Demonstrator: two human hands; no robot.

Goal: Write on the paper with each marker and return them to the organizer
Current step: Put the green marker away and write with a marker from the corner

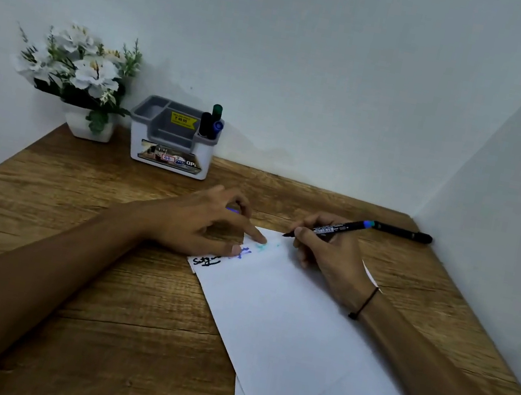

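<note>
A white sheet of paper (299, 326) lies slanted on the wooden desk (74, 216), with black, blue and green writing near its far-left corner. My right hand (326, 250) grips a black marker (330, 230) whose tip hovers at the paper's far edge. My left hand (209, 223) presses on the paper's corner with fingertips spread; something blue, a cap perhaps, shows under its fingers. A grey and white organizer (171, 143) stands at the back and holds three markers (211, 122) in its right compartment.
A white pot of artificial white flowers (78, 74) stands left of the organizer. Another black marker (402, 232) lies on the desk near the right wall. Walls close in the desk at the back, left and right.
</note>
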